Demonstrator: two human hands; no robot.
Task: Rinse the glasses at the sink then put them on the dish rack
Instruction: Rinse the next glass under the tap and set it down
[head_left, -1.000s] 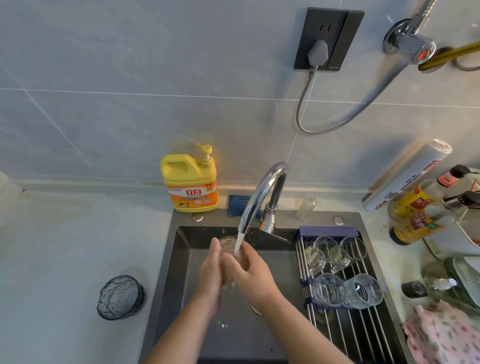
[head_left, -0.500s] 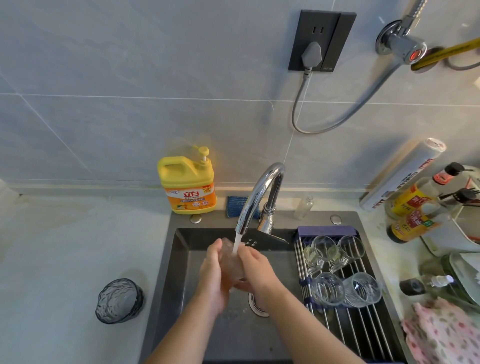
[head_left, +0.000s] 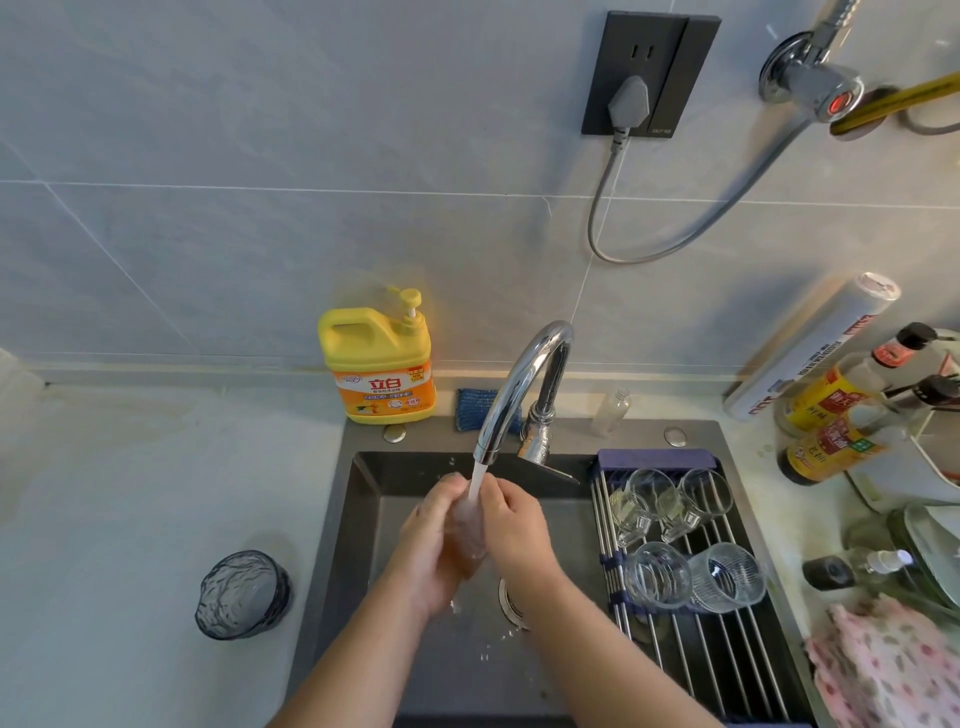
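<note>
Left hand and right hand grip a glass under the faucet stream; four glasses lie on the dish rack.

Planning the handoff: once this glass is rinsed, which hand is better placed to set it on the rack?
Likely right. The right hand holds the clear glass on the side nearer the steel-rod dish rack at right; the left hand would reach across.

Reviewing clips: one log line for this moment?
rinse | left hand, right hand grip glass under faucet | dish rack: four glasses | counter: dark glass
</note>
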